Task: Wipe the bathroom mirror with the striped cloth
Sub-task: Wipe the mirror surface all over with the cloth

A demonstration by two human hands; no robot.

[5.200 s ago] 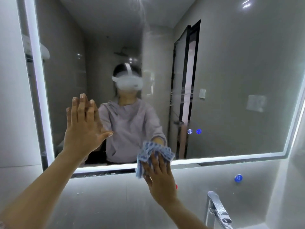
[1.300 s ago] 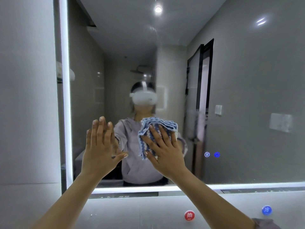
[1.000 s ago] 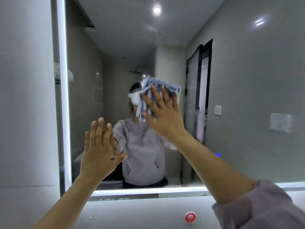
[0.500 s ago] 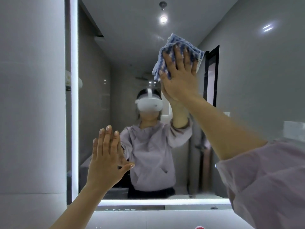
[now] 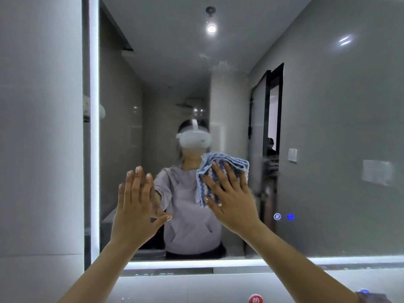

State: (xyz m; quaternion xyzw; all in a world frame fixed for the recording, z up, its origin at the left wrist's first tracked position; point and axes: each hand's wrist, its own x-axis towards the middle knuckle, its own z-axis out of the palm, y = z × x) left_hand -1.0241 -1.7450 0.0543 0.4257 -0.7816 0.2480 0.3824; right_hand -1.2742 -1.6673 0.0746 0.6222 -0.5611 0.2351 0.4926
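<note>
The bathroom mirror (image 5: pixel 328 110) fills most of the view, edged by a lit strip on its left and bottom. My right hand (image 5: pixel 231 200) presses the bunched blue-and-white striped cloth (image 5: pixel 220 169) flat against the glass near the middle, fingers spread over it. My left hand (image 5: pixel 136 206) rests flat on the mirror to the left of the cloth, fingers together and pointing up, holding nothing. A faint smear of streaks shows on the glass above, near the upper middle.
A grey tiled wall (image 5: pixel 39 149) borders the mirror on the left. Two blue touch icons (image 5: pixel 284 216) glow on the glass at lower right. Below the mirror, a red round button (image 5: pixel 255 299) sits on the wall. A person in a headset is reflected.
My right hand has swept the cloth down from the upper part of the mirror to its middle. The left hand stays planted on the glass.
</note>
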